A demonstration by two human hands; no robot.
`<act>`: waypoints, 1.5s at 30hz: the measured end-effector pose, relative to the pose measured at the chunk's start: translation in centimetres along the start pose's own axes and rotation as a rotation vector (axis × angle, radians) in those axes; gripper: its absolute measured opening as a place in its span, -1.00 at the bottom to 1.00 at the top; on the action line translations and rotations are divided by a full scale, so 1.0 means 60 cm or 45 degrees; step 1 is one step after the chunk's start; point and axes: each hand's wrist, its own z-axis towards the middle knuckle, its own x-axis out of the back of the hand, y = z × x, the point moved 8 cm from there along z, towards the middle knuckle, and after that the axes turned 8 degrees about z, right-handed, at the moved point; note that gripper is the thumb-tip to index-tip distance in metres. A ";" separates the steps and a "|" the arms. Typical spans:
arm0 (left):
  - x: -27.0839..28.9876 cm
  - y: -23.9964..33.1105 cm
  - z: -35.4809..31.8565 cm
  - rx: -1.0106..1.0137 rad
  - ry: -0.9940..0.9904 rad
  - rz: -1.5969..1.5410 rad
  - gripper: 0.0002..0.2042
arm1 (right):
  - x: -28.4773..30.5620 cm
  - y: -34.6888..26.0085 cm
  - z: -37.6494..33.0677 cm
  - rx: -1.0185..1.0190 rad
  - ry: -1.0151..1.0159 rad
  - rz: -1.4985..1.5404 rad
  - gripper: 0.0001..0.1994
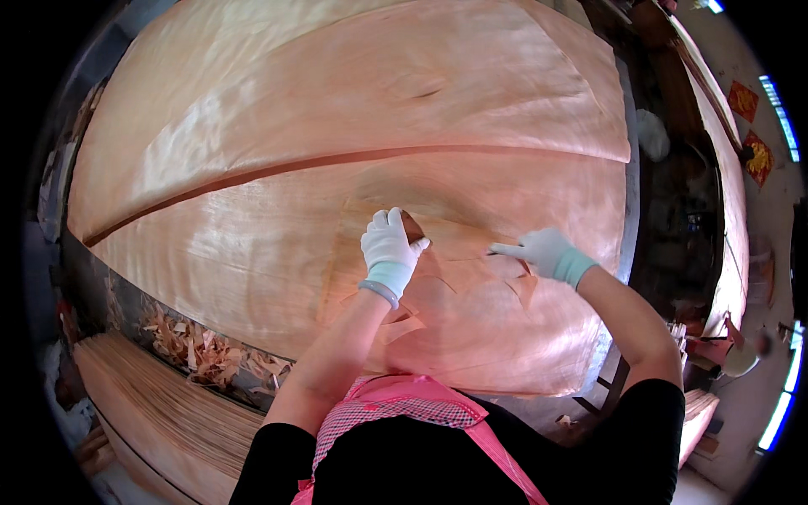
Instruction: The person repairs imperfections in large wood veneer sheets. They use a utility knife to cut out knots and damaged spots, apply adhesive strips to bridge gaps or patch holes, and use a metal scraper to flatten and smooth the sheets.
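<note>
Lower wood sheet (252,244): pinkish tan, with paler grain streaks. Upper wood sheet (379,76): pale cream shading to pinkish tan. Dividing line (337,156): reddish brown. Left hand (388,244) and right hand (543,252): gloved in white, with pale mint-green cuffs (391,275). Wrist band (380,292): pale lavender-grey. Apron (370,412): pink, with a fine dark-and-white check. Sleeves (635,438): black. Shavings (206,347): light orange-tan. Sheet stack (160,396): tan-brown, finely striped along its edges. Wall hangings (757,158): red with gold-yellow motifs.
</note>
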 end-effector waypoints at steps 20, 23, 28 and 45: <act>-0.008 -0.014 0.003 0.004 0.008 -0.118 -0.26 | -0.154 -0.122 0.009 -0.624 0.135 0.447 -0.19; -0.004 -0.008 0.002 0.017 -0.001 -0.110 -0.24 | -0.168 -0.112 -0.019 -0.738 0.182 0.588 -0.23; 0.003 -0.007 0.005 0.025 -0.064 -0.096 -0.21 | -0.076 -0.041 -0.042 -0.658 0.876 0.884 -0.47; 0.012 0.001 0.002 -0.042 -0.100 -0.071 -0.37 | 0.107 -0.034 -0.068 -0.597 0.868 1.243 -0.52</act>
